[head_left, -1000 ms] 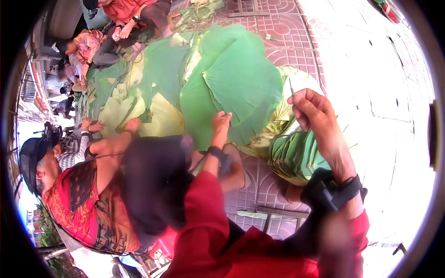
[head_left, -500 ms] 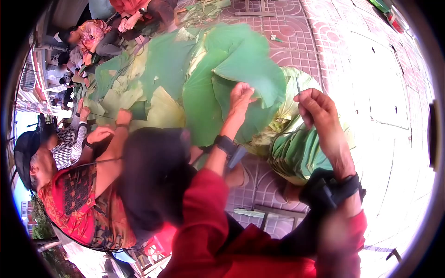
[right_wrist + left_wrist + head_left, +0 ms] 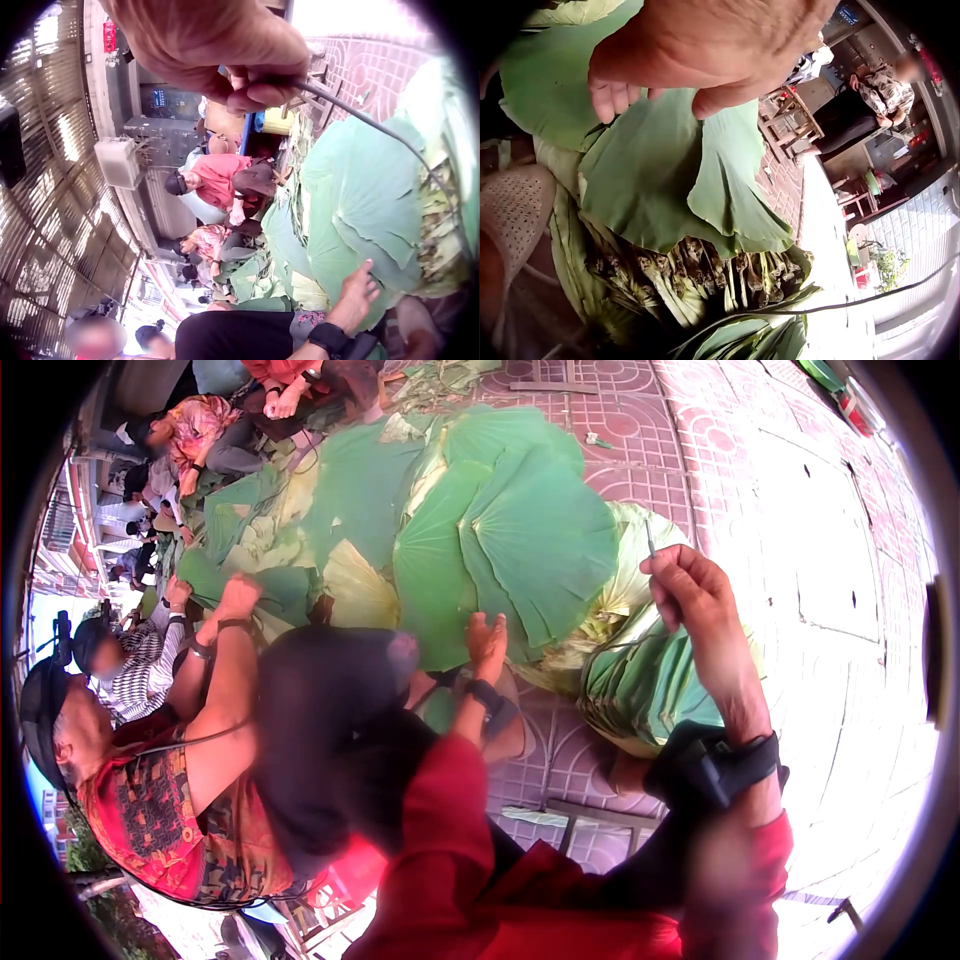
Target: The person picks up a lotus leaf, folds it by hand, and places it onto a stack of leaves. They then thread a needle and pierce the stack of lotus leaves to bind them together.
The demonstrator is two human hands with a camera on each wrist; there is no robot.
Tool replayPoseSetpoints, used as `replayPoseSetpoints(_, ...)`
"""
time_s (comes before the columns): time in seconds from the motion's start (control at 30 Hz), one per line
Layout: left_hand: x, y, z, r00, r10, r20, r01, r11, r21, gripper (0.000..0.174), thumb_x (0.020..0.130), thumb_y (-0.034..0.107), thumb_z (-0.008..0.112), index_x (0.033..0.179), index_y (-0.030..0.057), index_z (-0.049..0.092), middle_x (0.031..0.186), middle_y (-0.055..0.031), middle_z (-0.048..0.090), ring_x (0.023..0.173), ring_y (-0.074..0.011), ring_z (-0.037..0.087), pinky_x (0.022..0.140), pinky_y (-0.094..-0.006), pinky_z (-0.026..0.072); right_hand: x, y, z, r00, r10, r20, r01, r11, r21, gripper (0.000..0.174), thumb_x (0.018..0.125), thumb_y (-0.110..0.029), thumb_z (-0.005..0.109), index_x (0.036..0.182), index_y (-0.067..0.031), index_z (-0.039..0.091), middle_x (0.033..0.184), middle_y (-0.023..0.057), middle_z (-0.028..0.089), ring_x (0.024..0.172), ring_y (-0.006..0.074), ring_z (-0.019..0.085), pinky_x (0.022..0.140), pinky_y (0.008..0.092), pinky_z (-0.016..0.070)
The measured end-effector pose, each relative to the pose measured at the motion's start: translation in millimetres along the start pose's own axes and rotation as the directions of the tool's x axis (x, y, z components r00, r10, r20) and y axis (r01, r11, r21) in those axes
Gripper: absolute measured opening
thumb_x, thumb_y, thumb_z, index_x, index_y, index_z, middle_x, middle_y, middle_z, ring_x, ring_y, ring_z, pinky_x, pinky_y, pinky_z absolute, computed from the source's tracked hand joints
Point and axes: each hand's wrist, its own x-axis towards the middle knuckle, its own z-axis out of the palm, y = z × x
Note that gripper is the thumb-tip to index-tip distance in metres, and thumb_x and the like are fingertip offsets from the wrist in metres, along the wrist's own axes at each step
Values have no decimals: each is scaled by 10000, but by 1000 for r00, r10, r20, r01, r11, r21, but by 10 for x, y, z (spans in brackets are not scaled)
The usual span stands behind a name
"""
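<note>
While our left hand (image 3: 487,648), fingers loosely extended, holds nothing beside the broad, round, green leaves (image 3: 545,550) overlapping in front of us, our right hand (image 3: 692,592) pinches a thin, dark, flexible strand (image 3: 375,124); its trailing length, we judge, could snag and tear a leaf

leaf pile (image 3: 540,540) left of leaf bundle (image 3: 635,690)

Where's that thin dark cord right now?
In the right wrist view, the thin dark cord runs from the right hand down toward the right edge, in front of the green leaves.
</note>
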Motion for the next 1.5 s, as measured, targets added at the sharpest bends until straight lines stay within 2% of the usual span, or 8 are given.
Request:
replayPoseSetpoints(0.23,324,32,22,961,-127,247,217,898,-384,683,758,349,721,1250,-37,446,1086,-179,605,1003,-295,576,896,-362,433,77,-36,65,1000,1,-11,-1,1000,-2,201,913,-223,499,900,-44,589,668,-53,452,571,33,364,531,195,282)
replayPoseSetpoints(0.33,388,129,50,976,-179,-125,171,983,-69,704,714,350,764,1221,-44,474,1006,-157,626,928,-261,593,851,-343,449,125,-76,110,1000,14,-8,-14,1000,6,207,934,-223,507,901,-36,590,657,-49,459,558,31,362,527,189,283)
replayPoseSetpoints(0.83,401,659,111,865,-157,477,476,560,-679,417,660,188,795,975,-10,608,973,-130,631,848,-239,597,751,-358,477,100,-71,157,998,37,-42,-36,999,22,189,936,-207,513,876,-41,582,632,-50,452,536,34,350,504,186,271)
replayPoseSetpoints(0.97,369,738,329,969,-54,241,205,721,-662,281,682,69,680,934,-31,605,860,-164,648,815,-321,607,795,-389,476,90,-78,146,997,55,-59,-54,998,8,189,933,-200,512,874,-32,575,629,-45,449,534,38,356,501,187,279)
replayPoseSetpoints(1.07,270,1386,125,977,195,87,-179,971,-160,265,693,48,628,940,-41,588,943,-230,613,891,-394,580,826,-424,456,97,-53,109,998,41,-54,-42,999,-2,193,931,-199,515,874,-23,571,625,-39,446,531,44,360,497,190,284)
replayPoseSetpoints(1.23,101,2223,-199,684,724,-84,-695,612,-378,331,743,-4,557,1070,-32,523,1100,-272,516,1033,-426,502,866,-462,423,95,-58,112,996,69,-55,-69,998,3,199,927,-209,527,875,-20,565,619,-30,443,520,50,362,485,194,282)
replayPoseSetpoints(1.37,163,1953,-53,763,579,-287,-646,696,-313,346,739,12,556,1079,-41,522,1073,-276,553,977,-442,535,851,-459,444,69,-69,128,997,61,-45,-61,998,-6,209,928,-219,527,876,-20,564,618,-31,441,516,50,359,485,194,279)
replayPoseSetpoints(1.5,497,651,544,987,-75,142,134,871,-473,246,724,22,568,965,-23,557,824,-133,619,714,-242,605,631,-347,489,57,-67,134,998,50,-45,-51,998,-28,220,930,-231,526,877,-21,564,616,-33,439,514,49,355,485,193,272)
